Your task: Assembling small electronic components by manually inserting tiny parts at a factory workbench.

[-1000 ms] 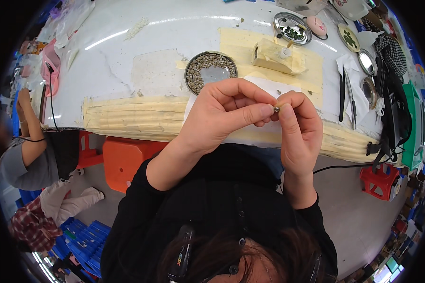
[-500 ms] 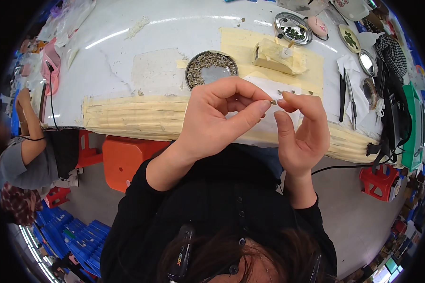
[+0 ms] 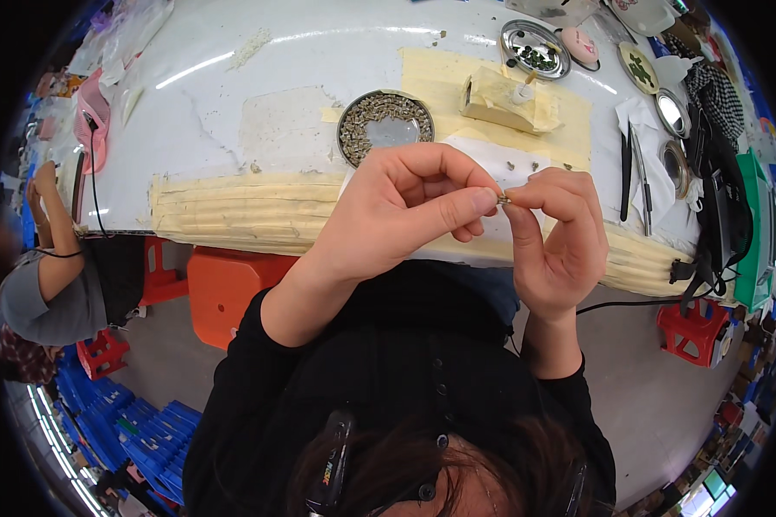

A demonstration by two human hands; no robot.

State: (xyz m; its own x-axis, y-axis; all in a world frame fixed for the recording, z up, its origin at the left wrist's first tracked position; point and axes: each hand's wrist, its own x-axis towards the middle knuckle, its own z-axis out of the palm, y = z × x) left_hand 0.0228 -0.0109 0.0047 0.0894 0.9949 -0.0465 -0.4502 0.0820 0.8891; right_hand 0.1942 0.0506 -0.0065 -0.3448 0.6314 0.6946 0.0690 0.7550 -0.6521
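Between the thumb and index fingertips of my left hand (image 3: 405, 202) is a tiny metallic piece (image 3: 503, 199); its exact kind is too small to make out. My right hand (image 3: 565, 237) meets it from the other side, thumb and index finger closed at the piece's right end. Just beyond my left hand sits a round metal dish (image 3: 341, 142) holding many similar small pieces around its rim. A few loose pieces (image 3: 510, 165) lie on white paper (image 3: 470, 151) behind my fingertips.
A tape-covered block (image 3: 500, 102) with a small white container stands farther back. Beyond it is a metal plate (image 3: 513, 39) of dark green bits. Black tweezers (image 3: 625, 177) and a slim metal tool (image 3: 642, 189) lie at right. Another person's arm (image 3: 56, 215) shows far left.
Both hands have come slightly lower and nearer to me. My right thumb and index finger, apart before, have closed on the tiny piece held in my left fingertips.
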